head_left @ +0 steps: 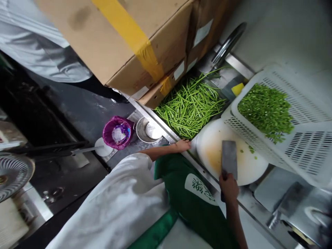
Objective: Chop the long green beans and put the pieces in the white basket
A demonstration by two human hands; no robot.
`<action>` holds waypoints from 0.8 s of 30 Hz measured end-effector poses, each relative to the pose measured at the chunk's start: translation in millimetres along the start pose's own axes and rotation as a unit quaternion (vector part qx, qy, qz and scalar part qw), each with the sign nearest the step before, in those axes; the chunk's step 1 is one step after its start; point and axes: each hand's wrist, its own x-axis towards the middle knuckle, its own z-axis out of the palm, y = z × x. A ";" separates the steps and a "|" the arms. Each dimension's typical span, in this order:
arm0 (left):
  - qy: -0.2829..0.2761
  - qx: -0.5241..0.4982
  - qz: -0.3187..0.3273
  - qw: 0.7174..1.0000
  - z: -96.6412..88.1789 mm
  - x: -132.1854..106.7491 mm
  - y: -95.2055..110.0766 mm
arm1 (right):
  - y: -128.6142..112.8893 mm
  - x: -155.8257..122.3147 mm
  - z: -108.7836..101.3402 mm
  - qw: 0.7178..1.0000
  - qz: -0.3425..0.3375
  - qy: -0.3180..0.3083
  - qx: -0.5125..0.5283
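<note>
My right hand is wrapped round the dark handle of a cleaver. The cleaver's broad grey blade lies over a round white chopping board, stained yellowish in the middle. A few small green bits are scattered on the board's right side. My left hand rests with its fingers out on the metal counter edge, just left of the board and holding nothing visible. Beyond it, a large heap of long thin green stems fills the sink area.
A white plastic basket with chopped greens stands right of the board. Cardboard boxes are stacked at the back, near a curved tap. On the floor are a purple-lined bin and a metal pot. Another person's light clothing shows upper left.
</note>
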 end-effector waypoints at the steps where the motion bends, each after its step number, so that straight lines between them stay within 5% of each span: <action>1: -0.046 0.007 0.019 0.999 4.0 2.4 -2.0 | 1.0 -0.3 2.2 1.000 0.004 0.007 0.009; 3: -0.065 0.007 0.016 0.998 -5.0 3.3 -20.7 | 2.3 -0.8 6.5 0.999 0.013 0.021 0.027; 5: -0.026 -0.005 0.007 1.000 -32.8 5.6 -51.9 | 2.5 -0.8 9.8 0.999 0.019 0.029 0.042; 8: 0.071 0.002 -0.027 0.997 -90.5 22.3 -102.6 | 2.0 0.2 11.1 0.998 0.026 0.025 0.049; 11: 0.198 0.023 -0.162 0.966 -134.3 57.6 -135.4 | 1.8 2.9 8.9 0.998 0.025 0.016 0.047; 14: 0.234 0.027 -0.307 0.922 -144.2 103.0 -141.0 | 1.6 6.0 3.6 0.999 0.018 0.000 0.043; 18: 0.155 -0.002 -0.428 0.891 -137.0 155.2 -127.9 | -0.2 7.1 -5.4 0.999 0.022 -0.032 0.032; 21: 0.097 -0.016 -0.464 0.880 -146.4 175.5 -124.4 | -1.5 6.6 -9.3 0.998 0.027 -0.039 0.035; 24: 0.100 -0.010 -0.387 0.917 -159.6 182.0 -127.5 | -2.9 7.7 -10.9 0.998 0.032 -0.047 0.034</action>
